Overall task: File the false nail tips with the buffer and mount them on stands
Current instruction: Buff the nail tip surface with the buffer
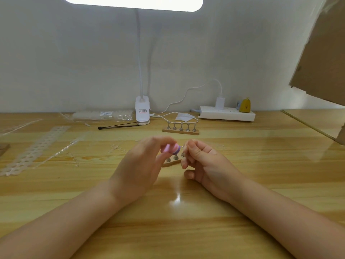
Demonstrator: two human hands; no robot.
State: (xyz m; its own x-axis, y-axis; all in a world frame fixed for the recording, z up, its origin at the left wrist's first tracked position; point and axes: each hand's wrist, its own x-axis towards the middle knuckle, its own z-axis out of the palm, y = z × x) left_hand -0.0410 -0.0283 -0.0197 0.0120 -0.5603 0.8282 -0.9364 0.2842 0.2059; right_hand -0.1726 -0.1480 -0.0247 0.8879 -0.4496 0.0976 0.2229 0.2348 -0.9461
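My left hand [141,165] grips a small pink and purple buffer block [170,148] between thumb and fingers, above the middle of the wooden table. My right hand [203,161] is just to its right and pinches a small metal stand [183,152] with a clear nail tip too faint to make out. Partly hidden behind both hands lies a wooden stand base [171,162] with metal holders. A second wooden base [180,131] with several bare metal holders stands farther back.
Strips of clear nail-tip frames [35,148] lie at the left, with a plastic bag [102,115] behind. A clamp lamp [142,113], a black tool [119,126], a cable and a white power strip [226,114] line the wall. Cardboard [323,58] hangs at the right.
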